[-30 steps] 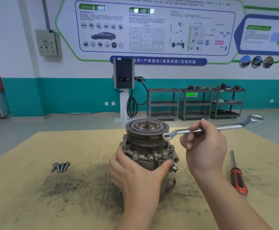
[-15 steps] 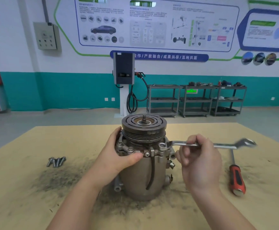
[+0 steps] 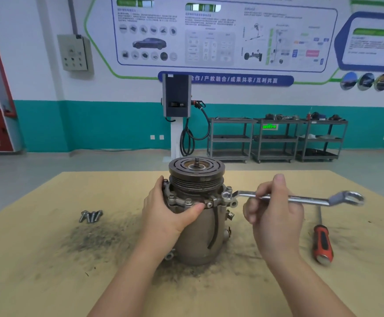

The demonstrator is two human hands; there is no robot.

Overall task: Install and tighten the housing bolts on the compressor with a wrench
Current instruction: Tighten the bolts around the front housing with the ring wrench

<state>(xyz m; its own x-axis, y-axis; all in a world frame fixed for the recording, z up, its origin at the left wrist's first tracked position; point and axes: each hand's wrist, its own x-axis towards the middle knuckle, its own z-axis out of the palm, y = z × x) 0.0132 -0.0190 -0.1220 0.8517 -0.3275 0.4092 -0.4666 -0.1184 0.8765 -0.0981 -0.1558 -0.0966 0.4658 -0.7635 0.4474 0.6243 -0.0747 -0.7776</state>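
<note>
The grey compressor [image 3: 200,229] stands upright on the tan table [image 3: 49,271], its grooved pulley on top. My left hand [image 3: 168,209] grips its left side, thumb pressed on the bolted flange. My right hand [image 3: 275,211] holds the shaft of a silver double-ended ring wrench [image 3: 307,199]. The wrench's near ring sits over a housing bolt [image 3: 227,195] on the right of the flange; its far ring points right. Several bolt heads show around the flange.
Several loose bolts [image 3: 91,216] lie on the table to the left. A screwdriver with a red handle [image 3: 322,243] lies at the right. Dark grime is smeared around the compressor. Metal shelf carts and a charging post stand far behind.
The wrench came down from above the pulley and its ring now sits on the right flange bolt. My left hand shifted from the compressor's front to its left side.
</note>
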